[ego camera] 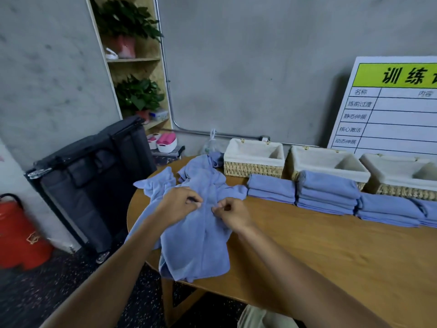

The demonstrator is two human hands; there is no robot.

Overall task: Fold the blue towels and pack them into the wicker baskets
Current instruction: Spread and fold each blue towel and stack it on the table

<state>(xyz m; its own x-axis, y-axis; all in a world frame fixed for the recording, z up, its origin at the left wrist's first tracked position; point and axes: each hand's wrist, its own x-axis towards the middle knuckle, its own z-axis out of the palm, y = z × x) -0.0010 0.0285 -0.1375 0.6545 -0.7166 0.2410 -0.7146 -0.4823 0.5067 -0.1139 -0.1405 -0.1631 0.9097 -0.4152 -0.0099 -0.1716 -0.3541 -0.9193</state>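
A loose blue towel (196, 247) hangs crumpled over the left end of the wooden table (319, 252), on top of a pile of unfolded blue towels (201, 178). My left hand (179, 204) and my right hand (233, 213) are close together above it, each pinching a fold of the towel between thumb and fingers. Folded blue towels lie in stacks (328, 192) along the table in front of three wicker baskets with white liners: the left one (254, 170), the middle one (298, 172) and the right one (406, 192). The baskets look empty inside.
A black folded case (94, 181) leans against the wall left of the table. A red container (21, 240) stands on the floor at far left. A white board with printed text (392, 110) leans behind the baskets. A shelf with plants (134, 67) stands at the back.
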